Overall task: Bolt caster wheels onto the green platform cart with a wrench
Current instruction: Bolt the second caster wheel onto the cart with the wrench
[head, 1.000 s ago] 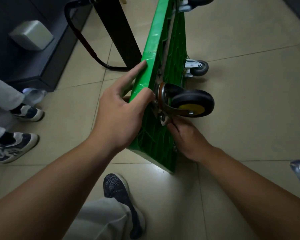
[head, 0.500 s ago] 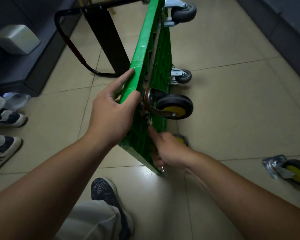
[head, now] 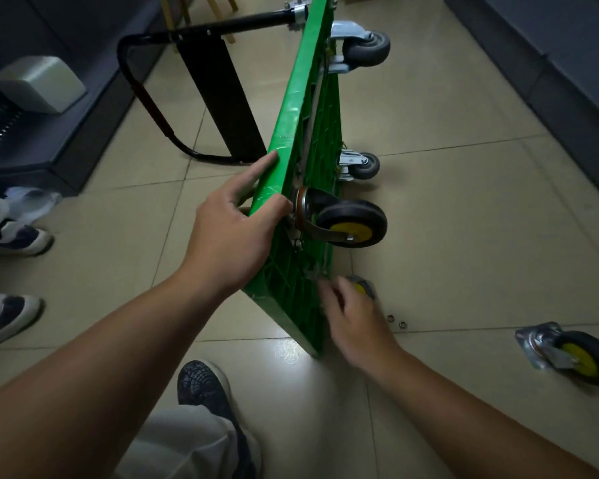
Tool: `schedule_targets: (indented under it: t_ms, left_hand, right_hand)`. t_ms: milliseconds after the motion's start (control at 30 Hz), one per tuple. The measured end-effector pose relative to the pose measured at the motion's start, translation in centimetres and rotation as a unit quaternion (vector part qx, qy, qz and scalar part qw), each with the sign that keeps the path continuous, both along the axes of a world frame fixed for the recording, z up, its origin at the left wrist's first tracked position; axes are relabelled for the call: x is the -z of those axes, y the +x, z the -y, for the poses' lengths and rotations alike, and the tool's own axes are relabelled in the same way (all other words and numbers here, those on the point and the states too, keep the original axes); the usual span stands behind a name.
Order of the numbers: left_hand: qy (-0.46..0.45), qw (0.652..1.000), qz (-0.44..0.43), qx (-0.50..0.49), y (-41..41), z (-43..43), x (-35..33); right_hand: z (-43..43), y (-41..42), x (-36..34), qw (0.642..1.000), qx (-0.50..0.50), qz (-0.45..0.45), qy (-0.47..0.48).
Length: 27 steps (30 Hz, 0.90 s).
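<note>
- The cart (head: 288, 126) stands on one long edge on the tiled floor (head: 464, 219), with its ribbed underside facing right.
- The left hand (head: 232, 236) grips the cart's upper edge near the close end: thumb hooked over onto the underside, forefinger stretched along the rim.
- The right hand (head: 353, 319) is low at the cart's underside, by the close bottom corner. It is blurred, so I cannot tell whether it holds anything or how its fingers lie.
- A yellow-hubbed caster (head: 351, 224) sits on the cart's underside, just right of the left thumb.
- Two grey casters (head: 367, 48) (head: 365, 165) are mounted toward the cart's far end.
- Another yellow-hubbed wheel (head: 360, 286) shows just beyond the right hand, low beside the cart and mostly hidden.
- Two nuts (head: 402, 324) lie on the floor near the cart's close corner, right of the right hand.
- A loose caster (head: 581, 354) lies on the floor well to the cart's right.
- The black handle (head: 242, 20) juts left from the cart's far end.
- A dark shoe (head: 201, 385) is planted just short of the cart's close end.
</note>
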<state>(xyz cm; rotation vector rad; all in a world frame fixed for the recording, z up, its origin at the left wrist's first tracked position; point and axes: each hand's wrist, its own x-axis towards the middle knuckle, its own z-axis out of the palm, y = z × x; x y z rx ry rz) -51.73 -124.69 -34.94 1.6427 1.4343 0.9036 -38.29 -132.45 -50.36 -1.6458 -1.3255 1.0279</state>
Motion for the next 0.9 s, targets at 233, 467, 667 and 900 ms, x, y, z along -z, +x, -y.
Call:
schedule_targets:
  t_ms: [233, 467, 667, 900]
  left_hand:
    - [0.011, 1.000, 0.017, -0.003, 0.3, -0.2, 0.2]
    - [0.012, 0.999, 0.036, 0.003, 0.2, -0.4, 0.7]
    - [0.007, 0.999, 0.039, -0.008, 0.1, -0.5, 0.8]
    - [0.015, 0.999, 0.025, -0.029, 0.5, -0.4, 0.4]
  right_hand:
    - [-3.4, 1.0, 2.5, 0.996, -0.016, 0.011, 0.089]
    - [-6.0, 0.6, 1.9, 0.995, -0.081, 0.013, 0.056]
    - [-5.2, 0.2, 1.5, 0.992, -0.101, -0.059, 0.052]
    - [-3.3, -1.5, -3.2, 0.980, -0.064, -0.160, -0.098]
